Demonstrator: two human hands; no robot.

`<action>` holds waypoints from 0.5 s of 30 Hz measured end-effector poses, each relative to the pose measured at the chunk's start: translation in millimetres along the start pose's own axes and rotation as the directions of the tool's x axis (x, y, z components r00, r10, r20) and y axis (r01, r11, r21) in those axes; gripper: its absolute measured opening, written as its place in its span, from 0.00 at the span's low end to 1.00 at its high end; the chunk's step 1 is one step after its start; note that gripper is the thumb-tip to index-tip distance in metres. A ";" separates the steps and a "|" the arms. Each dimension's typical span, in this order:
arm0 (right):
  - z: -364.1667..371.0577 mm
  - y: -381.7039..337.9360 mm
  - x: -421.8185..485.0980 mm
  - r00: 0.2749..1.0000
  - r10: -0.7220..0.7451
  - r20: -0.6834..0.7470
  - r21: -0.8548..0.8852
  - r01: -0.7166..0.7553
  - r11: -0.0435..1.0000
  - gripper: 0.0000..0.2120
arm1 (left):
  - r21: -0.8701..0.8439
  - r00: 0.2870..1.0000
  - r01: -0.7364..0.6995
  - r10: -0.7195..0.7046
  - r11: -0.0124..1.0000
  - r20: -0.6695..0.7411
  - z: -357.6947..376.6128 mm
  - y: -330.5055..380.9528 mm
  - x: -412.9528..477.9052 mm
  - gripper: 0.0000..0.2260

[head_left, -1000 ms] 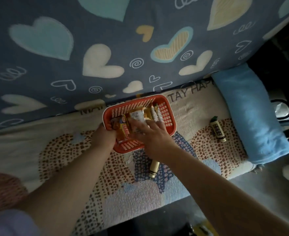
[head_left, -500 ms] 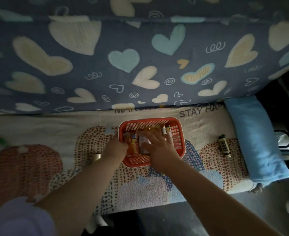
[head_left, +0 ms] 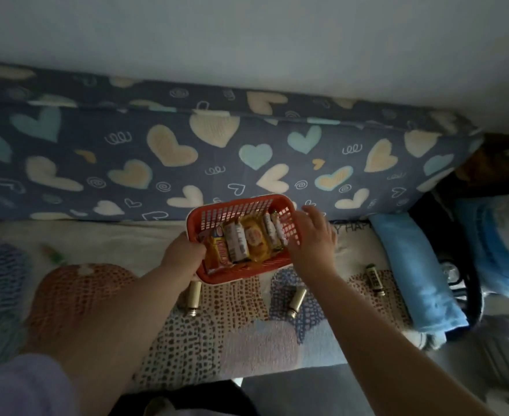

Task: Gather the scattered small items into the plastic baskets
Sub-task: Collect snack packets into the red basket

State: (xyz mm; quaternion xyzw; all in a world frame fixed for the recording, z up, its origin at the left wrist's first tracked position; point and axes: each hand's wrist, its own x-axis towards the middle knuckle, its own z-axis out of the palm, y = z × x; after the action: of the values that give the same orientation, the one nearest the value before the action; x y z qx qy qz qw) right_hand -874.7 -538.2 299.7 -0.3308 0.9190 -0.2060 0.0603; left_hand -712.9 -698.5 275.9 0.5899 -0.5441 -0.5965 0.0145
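We count one red basket point(head_left: 232, 214), held over the patterned mat point(head_left: 232, 325) just in front of the heart-print cushion point(head_left: 169, 151). Five things lie in it side by side: an orange packet point(head_left: 217, 250), a white roll point(head_left: 236, 246), a yellow packet point(head_left: 254, 235) and two slim tubes point(head_left: 270, 231). Three small bottles lie loose on the mat: a left bottle point(head_left: 193, 298), a middle bottle point(head_left: 296, 298) and a dark bottle point(head_left: 374, 279) near one folded blue towel point(head_left: 412, 265). Our left hand point(head_left: 184, 256) grips the basket's near left corner. Our right hand point(head_left: 314, 238) holds nothing, its fingers loosely spread at the right wall.
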 end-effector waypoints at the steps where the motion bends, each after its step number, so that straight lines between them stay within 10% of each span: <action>1: -13.7 -11.3 -3.4 0.999 0.037 -0.005 -0.008 -0.037 0.999 0.22 | -0.026 1.000 -0.007 0.007 1.000 0.000 -16.6 3.6 -13.4 0.11; 4: -38.8 -43.2 -10.3 0.999 0.019 0.039 0.010 -0.019 1.000 0.22 | -0.061 0.999 -0.037 0.036 0.997 -0.021 -53.8 11.6 -41.4 0.10; 7: -48.9 -89.7 -17.7 0.949 -0.313 0.037 0.051 0.311 0.949 0.19 | -0.047 0.996 -0.076 0.074 0.996 -0.053 -86.4 20.1 -68.0 0.12; 11: -41.7 -162.7 -29.7 0.613 -0.678 0.404 -0.027 0.750 0.661 0.23 | -0.077 0.988 -0.130 0.123 0.989 -0.092 -130.6 21.0 -96.6 0.16; 15: -22.7 -194.8 -21.3 0.367 -0.732 0.574 -0.102 0.919 0.381 0.29 | -0.051 0.976 -0.146 0.136 0.988 -0.171 -170.3 12.3 -113.2 0.16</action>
State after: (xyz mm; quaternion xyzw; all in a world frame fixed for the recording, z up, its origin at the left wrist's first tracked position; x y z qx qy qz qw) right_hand -750.2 -652.7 401.2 -0.7975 0.5940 0.0696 0.0793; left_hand -563.7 -736.4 411.0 0.5971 -0.5624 -0.5591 0.1210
